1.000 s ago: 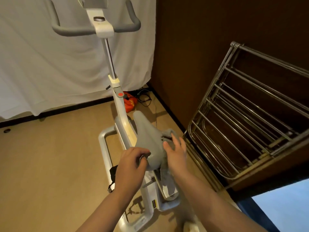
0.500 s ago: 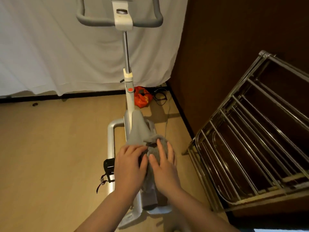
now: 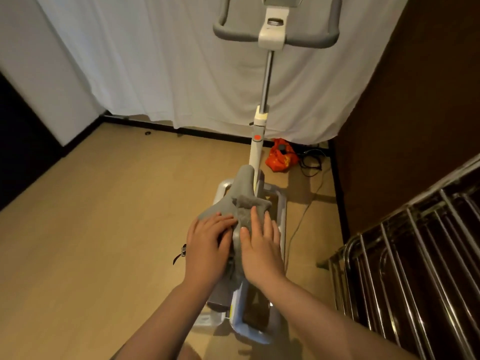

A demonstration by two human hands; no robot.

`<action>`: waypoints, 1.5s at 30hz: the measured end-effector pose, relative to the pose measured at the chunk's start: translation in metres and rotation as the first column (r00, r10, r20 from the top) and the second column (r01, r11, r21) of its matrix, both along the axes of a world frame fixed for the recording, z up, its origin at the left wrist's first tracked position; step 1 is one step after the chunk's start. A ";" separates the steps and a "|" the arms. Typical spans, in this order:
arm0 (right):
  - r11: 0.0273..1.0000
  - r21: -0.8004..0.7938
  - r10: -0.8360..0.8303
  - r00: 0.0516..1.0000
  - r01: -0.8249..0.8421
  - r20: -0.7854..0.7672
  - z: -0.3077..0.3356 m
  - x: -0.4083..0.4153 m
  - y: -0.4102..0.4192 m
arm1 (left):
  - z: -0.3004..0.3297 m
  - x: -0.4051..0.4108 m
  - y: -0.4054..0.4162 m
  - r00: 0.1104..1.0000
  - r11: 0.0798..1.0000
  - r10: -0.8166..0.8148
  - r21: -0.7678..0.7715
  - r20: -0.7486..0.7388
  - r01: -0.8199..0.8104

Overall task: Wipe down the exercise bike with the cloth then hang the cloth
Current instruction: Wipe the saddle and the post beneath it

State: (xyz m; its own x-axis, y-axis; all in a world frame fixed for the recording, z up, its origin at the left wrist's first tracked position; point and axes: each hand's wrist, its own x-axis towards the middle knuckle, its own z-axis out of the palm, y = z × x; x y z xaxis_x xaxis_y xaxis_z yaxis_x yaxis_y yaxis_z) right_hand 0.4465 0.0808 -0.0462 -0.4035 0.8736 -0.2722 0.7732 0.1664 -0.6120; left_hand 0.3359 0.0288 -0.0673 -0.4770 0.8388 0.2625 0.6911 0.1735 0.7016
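Note:
A white exercise bike point(image 3: 257, 149) stands in front of me, its grey handlebar point(image 3: 275, 37) at the top of the view. Its grey saddle point(image 3: 241, 183) points away from me. A grey cloth point(image 3: 249, 206) is bunched on the back of the saddle. My right hand point(image 3: 259, 245) lies flat on the cloth with straight fingers and presses it onto the saddle. My left hand point(image 3: 207, 242) rests on the saddle's left side, fingers laid over it. The rear of the saddle is hidden under both hands.
A metal drying rack point(image 3: 415, 255) stands at the right against a dark brown wall point(image 3: 415, 100). A white curtain point(image 3: 155, 61) hangs behind the bike. A red bag point(image 3: 280, 157) and black cables point(image 3: 311, 162) lie on the wooden floor point(image 3: 104, 229) by the corner.
My view has swung left, so the bike and rack sit further right. Both hands have come together on the saddle and the cloth has moved up onto its top.

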 end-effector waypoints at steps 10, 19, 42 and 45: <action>0.999 -0.009 -0.053 0.997 0.053 0.056 0.004 -0.010 0.014 | 0.016 -0.006 0.011 0.998 0.999 0.043 -0.015 0.048 -0.043; 1.000 0.017 -0.024 0.998 0.023 0.062 -0.002 -0.010 0.024 | 0.017 -0.007 0.054 0.997 0.996 0.069 -0.054 0.018 -0.068; 0.975 -0.220 0.009 0.993 -0.036 -0.122 -0.002 -0.056 0.124 | 0.013 0.010 0.056 0.920 0.935 0.333 -0.051 -0.207 -0.350; 0.969 -0.204 0.112 0.984 -0.139 -0.142 -0.005 -0.037 0.105 | 0.019 0.007 0.059 0.917 0.930 0.319 -0.104 -0.239 -0.351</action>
State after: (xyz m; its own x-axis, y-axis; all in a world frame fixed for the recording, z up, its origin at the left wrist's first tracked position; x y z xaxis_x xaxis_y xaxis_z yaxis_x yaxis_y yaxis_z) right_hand 0.4093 0.1859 -0.0516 -0.5497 0.7414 -0.3849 0.6673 0.1125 -0.7363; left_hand 0.3429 0.0878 -0.0482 -0.6825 0.6751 0.2800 0.7054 0.5082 0.4940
